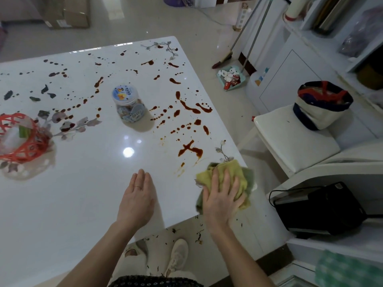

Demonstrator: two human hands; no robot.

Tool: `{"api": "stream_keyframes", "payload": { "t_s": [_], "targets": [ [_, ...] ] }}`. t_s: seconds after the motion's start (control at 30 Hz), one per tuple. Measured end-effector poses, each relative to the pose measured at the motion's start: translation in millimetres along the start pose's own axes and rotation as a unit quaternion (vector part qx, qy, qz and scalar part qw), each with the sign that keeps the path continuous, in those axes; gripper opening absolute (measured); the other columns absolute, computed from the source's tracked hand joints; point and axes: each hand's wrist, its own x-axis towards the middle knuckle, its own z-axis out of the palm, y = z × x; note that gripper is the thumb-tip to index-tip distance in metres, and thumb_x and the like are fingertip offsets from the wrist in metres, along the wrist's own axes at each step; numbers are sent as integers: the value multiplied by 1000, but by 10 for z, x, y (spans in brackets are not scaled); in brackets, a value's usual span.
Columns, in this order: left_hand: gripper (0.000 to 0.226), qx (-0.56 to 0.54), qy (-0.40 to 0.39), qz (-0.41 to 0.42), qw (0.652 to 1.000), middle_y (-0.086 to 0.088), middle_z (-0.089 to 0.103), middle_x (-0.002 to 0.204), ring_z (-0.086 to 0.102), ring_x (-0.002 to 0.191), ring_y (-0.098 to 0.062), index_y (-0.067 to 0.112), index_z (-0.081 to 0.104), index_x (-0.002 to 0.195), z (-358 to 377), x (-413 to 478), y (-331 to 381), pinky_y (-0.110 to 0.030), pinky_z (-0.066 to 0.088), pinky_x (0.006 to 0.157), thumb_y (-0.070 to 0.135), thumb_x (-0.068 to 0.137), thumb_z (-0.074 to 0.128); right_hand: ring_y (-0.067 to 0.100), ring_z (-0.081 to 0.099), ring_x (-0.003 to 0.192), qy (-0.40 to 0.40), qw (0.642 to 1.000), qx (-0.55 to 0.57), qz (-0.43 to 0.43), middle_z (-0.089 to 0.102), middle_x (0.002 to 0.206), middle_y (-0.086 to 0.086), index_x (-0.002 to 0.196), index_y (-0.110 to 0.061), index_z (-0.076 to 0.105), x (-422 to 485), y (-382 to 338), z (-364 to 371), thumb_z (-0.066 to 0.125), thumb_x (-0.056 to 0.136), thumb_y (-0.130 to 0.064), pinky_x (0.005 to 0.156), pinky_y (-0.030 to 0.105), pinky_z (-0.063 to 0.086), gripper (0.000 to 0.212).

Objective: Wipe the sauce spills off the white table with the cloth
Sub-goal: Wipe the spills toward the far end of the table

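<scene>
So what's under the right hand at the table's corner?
The right hand presses flat on a crumpled yellow-green cloth at the white table corner. Whatever sauce lies beneath the cloth is covered; faint orange smears show beside it.

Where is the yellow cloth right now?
In the head view the cloth lies at the near right corner of the table, pressed flat under the right hand, just below a cross-shaped sauce spill.

We spot print on the blue lid label of the plastic jar (126, 104), up at twelve o'clock on the counter (83, 183), but we can't read it; nothing else carries lettering.
</scene>
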Motion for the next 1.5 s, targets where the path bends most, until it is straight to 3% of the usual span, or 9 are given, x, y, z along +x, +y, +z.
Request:
{"api": "stream_keyframes", "payload": {
  "t_s": [0.2,0.4,0.7,0.9,1.1,1.2,1.3,1.4,1.5],
  "targets": [
    [65,-4,-6,-14,1000,-15,-13,155,-11,143,-28,5,-8,146,10,12,-2,-31,-3,114,21,98,32,29,41,128,-23,990,-2,-142,48,145,2,143,-30,50,123,-86,2,40,91,-52,95,52,38,57],
    [66,-2,-12,-18,1000,-14,-13,155,-11,143,-28,5,-9,146,8,9,-10,-33,0,116,22,98,33,30,38,133,-44,993,7,-105,42,151,1,149,-31,41,293,-122,-42,39,93,-55,97,52,37,61],
    [66,4,15,-1,1000,-16,-11,155,-9,143,-28,3,-7,146,31,13,-27,-30,-10,110,20,98,34,29,36,136,-78,951,0,-299,37,154,0,149,-39,38,118,-341,-62,42,93,-45,98,53,33,57],
    [65,-35,36,-8,999,-8,-8,156,-5,144,-21,9,-3,148,-28,-30,-76,-26,-5,111,14,97,37,29,37,135,-49,975,-1,-217,39,154,-1,146,-40,40,308,-474,-20,42,95,-44,97,51,34,52],
    [66,-34,63,-13,997,-9,1,157,4,144,-21,6,2,147,0,24,-75,-24,-8,108,17,95,41,30,40,134,-57,939,-1,-339,38,153,-1,146,-39,41,256,-477,-19,43,95,-41,95,52,37,51],
    [68,-32,51,-19,998,-9,11,156,13,143,-25,7,11,147,9,58,-106,-28,10,114,19,92,48,29,34,136,-82,955,-15,-286,36,154,-1,146,-41,40,717,-626,30,47,96,-43,98,52,36,50],
    [71,-23,29,-31,999,-10,28,151,30,136,-27,6,27,143,8,80,-142,-31,33,107,20,83,61,30,35,135,-68,977,3,-201,40,152,0,143,-41,44,786,-822,32,59,93,-39,97,53,37,53],
    [72,-31,42,-29,998,-7,52,130,53,111,-26,7,50,125,-13,138,-187,-28,51,84,19,60,79,32,40,132,-47,965,-4,-258,44,149,2,140,-40,48,466,-961,28,65,88,-34,92,53,39,55],
    [67,-38,52,-23,998,-2,52,119,52,97,-23,12,51,116,-51,201,-211,-27,52,74,19,55,81,32,42,129,-44,952,-12,-303,43,149,1,141,-41,46,528,-1061,86,65,88,-34,90,52,39,56]
  ]
}}
